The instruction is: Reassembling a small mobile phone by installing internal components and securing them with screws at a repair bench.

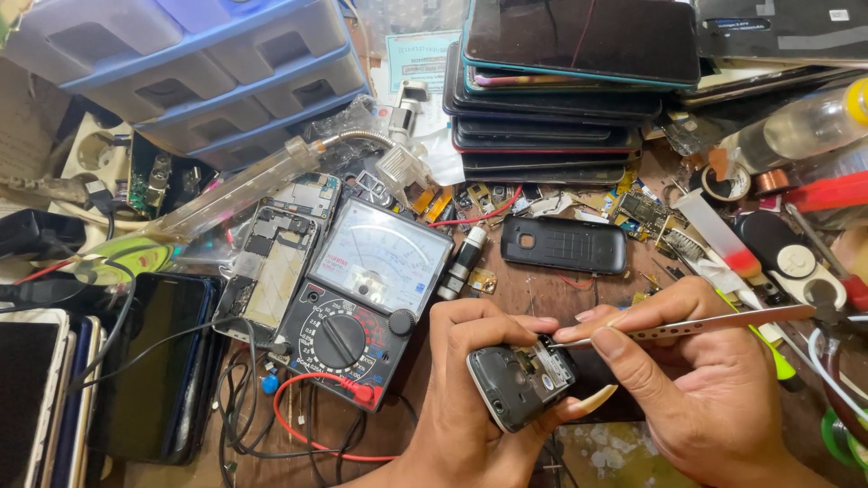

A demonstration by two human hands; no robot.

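My left hand [466, 398] grips a small opened phone [520, 381], its back off and its insides facing up. My right hand [696, 380] pinches metal tweezers [696, 323]; their tips reach into the top edge of the phone near my left thumb. Both hands hover over the front middle of a cluttered wooden bench. A black phone back cover [564, 245] lies just beyond them.
An analog multimeter [362, 298] with red and black leads sits left of my hands, beside a stripped phone frame [271, 262]. A stack of phones [561, 90] stands at the back. Blue plastic drawers [199, 72] are back left. Dark tablets [145, 380] lie left, tools and bottles right.
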